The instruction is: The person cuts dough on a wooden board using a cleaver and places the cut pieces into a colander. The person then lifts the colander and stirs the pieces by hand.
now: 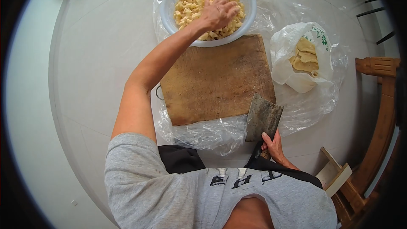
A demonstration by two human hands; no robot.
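My left hand [218,13] reaches forward over a white plastic basin [168,6], its fingers apart on the heap of small pale-yellow cut pieces [190,4] inside. My right hand [274,146] is closed around the handle of a cleaver [263,118], low on the right near my lap. The cleaver's wide, dark-stained blade points away from me and overlaps the near right corner of a worn wooden cutting board [216,80]. Part of the handle is hidden by my fingers.
Right of the board, an open white plastic bag [292,40] holds flat pale-yellow slabs [305,55]. Clear plastic sheeting [212,133] lies under the board, basin and bag on the tiled floor [101,59]. Wooden furniture [379,114] stands at the right edge.
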